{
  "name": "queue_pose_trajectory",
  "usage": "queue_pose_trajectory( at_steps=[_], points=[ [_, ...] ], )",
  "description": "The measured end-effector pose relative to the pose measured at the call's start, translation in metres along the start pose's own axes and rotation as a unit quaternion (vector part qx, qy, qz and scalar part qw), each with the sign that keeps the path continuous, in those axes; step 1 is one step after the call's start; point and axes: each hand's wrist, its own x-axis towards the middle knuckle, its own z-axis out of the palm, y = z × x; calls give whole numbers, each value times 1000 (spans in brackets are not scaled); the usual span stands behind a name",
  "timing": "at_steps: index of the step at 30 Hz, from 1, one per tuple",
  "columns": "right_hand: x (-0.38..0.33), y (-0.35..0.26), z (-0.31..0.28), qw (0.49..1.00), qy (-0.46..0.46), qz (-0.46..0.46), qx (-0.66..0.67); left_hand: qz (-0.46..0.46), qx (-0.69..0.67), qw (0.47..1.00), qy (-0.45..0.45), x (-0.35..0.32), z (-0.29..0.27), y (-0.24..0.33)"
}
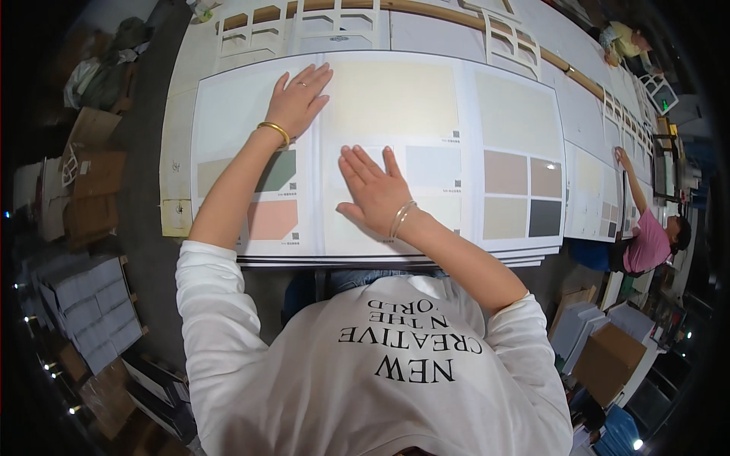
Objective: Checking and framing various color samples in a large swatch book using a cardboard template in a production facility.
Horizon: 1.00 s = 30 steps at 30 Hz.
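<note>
From the head view, you are pressing both hands flat on a large white folding sample board of card with pasted colour swatches [395, 99], which is lying open on the long white table [426, 34] in front of you. Your left hand [299, 97] is resting palm down with its fingers [315, 76] spread and released, grasping nothing, just over the fold between the left panel and the middle panel. Below those fingers, partly under your forearm, a dark green swatch [280, 171] and a salmon pink swatch [272, 219] are showing. Your right hand [376, 194] is lying flat on the lower part of the middle panel, fingers [363, 163] straight, close together and released, holding nothing. Just right of those fingers a pale grey-blue swatch [432, 166] is sitting; well beyond it, on the right panel, are beige, tan and charcoal grey swatches [544, 217]. Above your left fingers, at the table's far edge, white die-cut card frames [300, 26] are lying. Far right, another person in a pink shirt [648, 245] is touching a similar board.
</note>
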Motion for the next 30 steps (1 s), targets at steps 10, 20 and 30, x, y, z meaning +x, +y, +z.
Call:
queue_pose_trajectory(
  at_steps=[10,20,30],
  points=[
    [108,49,-7,988,119,91,-45,-33,-20,999,30,17,0,4],
    [96,147,-36,963,108,244,-24,-40,9,999,6,11,-1,0],
    [70,257,-56,952,135,247,-121,-30,8,999,35,18,2,0]
  ],
)
